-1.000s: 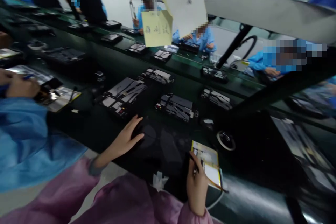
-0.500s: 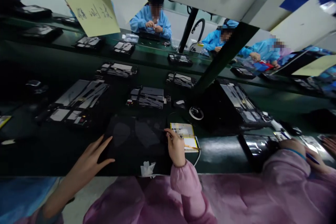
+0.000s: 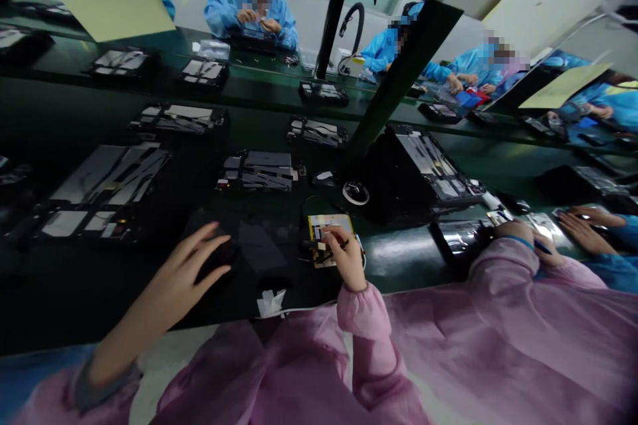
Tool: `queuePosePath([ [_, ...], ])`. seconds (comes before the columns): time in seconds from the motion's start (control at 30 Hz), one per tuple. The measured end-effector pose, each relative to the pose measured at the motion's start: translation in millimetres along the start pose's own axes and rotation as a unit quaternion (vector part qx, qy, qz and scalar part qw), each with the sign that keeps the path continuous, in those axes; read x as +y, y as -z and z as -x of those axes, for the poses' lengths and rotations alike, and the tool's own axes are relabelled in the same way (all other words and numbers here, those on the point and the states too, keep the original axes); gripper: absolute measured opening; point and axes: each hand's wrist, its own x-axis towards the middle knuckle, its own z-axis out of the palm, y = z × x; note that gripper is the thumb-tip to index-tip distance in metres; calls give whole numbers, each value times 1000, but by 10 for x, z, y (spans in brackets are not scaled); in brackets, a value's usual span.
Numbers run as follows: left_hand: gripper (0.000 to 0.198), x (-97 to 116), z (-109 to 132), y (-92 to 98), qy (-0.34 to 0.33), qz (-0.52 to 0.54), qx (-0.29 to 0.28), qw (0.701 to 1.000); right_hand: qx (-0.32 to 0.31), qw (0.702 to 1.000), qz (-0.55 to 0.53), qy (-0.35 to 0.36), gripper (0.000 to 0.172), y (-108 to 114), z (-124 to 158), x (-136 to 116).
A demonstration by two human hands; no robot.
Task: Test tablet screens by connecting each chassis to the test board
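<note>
Yellow-edged flat part (image 3: pixel 319 239) lies on the worktop (image 3: pixel 399 267) beneath the right hand (image 3: pixel 349 265), whose fingers bunch over it; whether they grip it is hidden. The main danger, I judge, is a hard press or tug damaging its face; a lesser one, the white cable (image 3: pixel 364 261) just beside it snagging if it shifts. The left hand (image 3: pixel 184 272) spreads its fingers at the dark panel (image 3: pixel 264 249), contact unclear. Beyond, a slanted post (image 3: pixel 399 80) and dark stack (image 3: pixel 393 192) would hinder a forward-right reach; smaller are the white tape (image 3: pixel 270 303) and white ring (image 3: pixel 345 194).
</note>
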Motion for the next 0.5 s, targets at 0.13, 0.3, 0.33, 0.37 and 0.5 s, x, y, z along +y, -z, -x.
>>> queuePosePath([
  [0.13,28,850,-700,-241,-205,37,-80,975,-34,998,-42,-34,21,195,67,56],
  [0.3,23,1295,-1142,-818,-345,-17,-136,928,-35,999,-22,-5,17,233,170,86],
  [0.33,24,1294,-1151,-907,-356,-14,-129,925,-32,999,-25,-10,16,236,191,101],
  [0.37,27,1274,-1147,-979,-368,-11,-120,922,-30,999,-30,-17,16,242,210,119],
  [0.5,32,1137,-1137,-1094,-388,3,-84,918,-27,998,-34,-33,17,301,264,201],
])
